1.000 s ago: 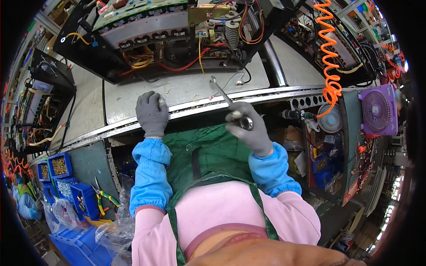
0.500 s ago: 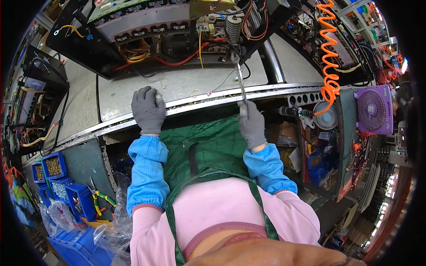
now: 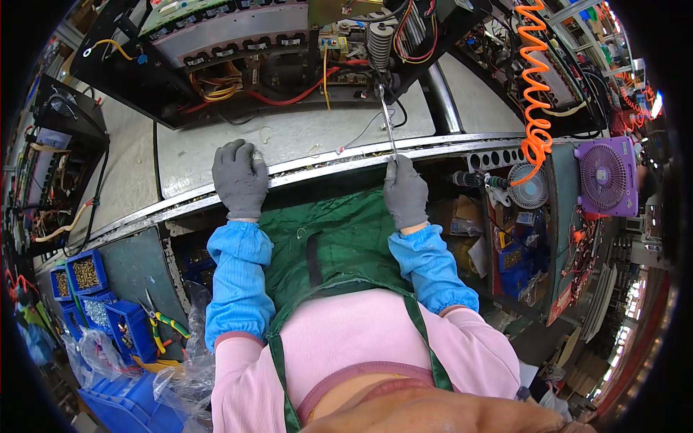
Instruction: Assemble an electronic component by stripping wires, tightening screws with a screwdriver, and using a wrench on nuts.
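since the earlier frames the right hand [image 3: 406, 191] has swung the screwdriver [image 3: 386, 123] from a slant over the front edge of the worktop [image 3: 289, 141] to nearly straight, and its tip has come up to the open black chassis [image 3: 274, 58]. now the screwdriver's long axis runs almost directly away from the person, from the front edge of the worktop across the grey top toward the far side, leaning only slightly to the left at the tip. the gloved right fingers are closed around the handle end at the front edge, so the handle itself is hidden inside the fist. the tip reaches the wiring just below a ribbed grey coil [image 3: 380, 45]; exactly what it touches cannot be made out among the red and yellow wires. the left hand [image 3: 239, 177], also in a grey glove, lies flat on the worktop near the front edge, fingers together and pointing away, holding nothing. blue sleeve covers and a green apron [image 3: 328, 238] hide the space under the worktop's edge. an orange coiled hose [image 3: 534, 94] hangs at the right, and the chassis top is cut off by the picture's rim.
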`<state>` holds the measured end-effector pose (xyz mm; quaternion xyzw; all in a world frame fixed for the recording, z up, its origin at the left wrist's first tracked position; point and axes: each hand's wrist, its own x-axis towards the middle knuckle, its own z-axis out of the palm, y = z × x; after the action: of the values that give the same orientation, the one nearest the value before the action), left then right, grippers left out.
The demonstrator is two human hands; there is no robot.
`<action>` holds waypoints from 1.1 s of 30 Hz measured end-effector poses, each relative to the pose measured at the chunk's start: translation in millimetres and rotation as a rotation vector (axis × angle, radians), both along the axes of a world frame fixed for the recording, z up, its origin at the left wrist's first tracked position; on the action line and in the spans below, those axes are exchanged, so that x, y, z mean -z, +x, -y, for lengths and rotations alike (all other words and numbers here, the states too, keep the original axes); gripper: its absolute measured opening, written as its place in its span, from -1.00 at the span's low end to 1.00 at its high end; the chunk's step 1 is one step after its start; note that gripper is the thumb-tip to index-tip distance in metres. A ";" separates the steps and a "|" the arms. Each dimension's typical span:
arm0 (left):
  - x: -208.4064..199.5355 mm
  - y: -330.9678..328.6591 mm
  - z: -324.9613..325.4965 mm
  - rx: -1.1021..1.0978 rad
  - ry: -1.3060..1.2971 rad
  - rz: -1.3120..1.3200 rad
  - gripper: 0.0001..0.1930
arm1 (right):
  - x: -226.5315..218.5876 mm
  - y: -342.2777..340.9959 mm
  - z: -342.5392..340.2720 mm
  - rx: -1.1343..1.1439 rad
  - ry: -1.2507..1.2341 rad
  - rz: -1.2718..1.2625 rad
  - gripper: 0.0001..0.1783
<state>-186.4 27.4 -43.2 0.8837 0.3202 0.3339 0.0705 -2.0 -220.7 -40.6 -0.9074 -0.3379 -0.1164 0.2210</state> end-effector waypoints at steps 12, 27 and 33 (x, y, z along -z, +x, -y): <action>-0.7 -1.5 -0.3 -0.001 0.003 -0.012 -0.78 | -166.1 59.9 -87.1 -0.297 0.253 0.341 -0.87; 1.0 0.7 0.0 0.010 -0.010 -0.027 -0.75 | -158.6 44.5 -92.4 -0.488 0.171 0.480 -0.79; -1.6 2.3 -0.2 -0.003 0.008 -0.031 -0.77 | -164.6 63.1 -148.6 -0.426 0.078 0.513 -0.73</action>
<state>-184.1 27.6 -41.6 0.8886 0.3213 0.3215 0.0615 61.1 -72.1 123.9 -0.7484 -0.5599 -0.3051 0.1828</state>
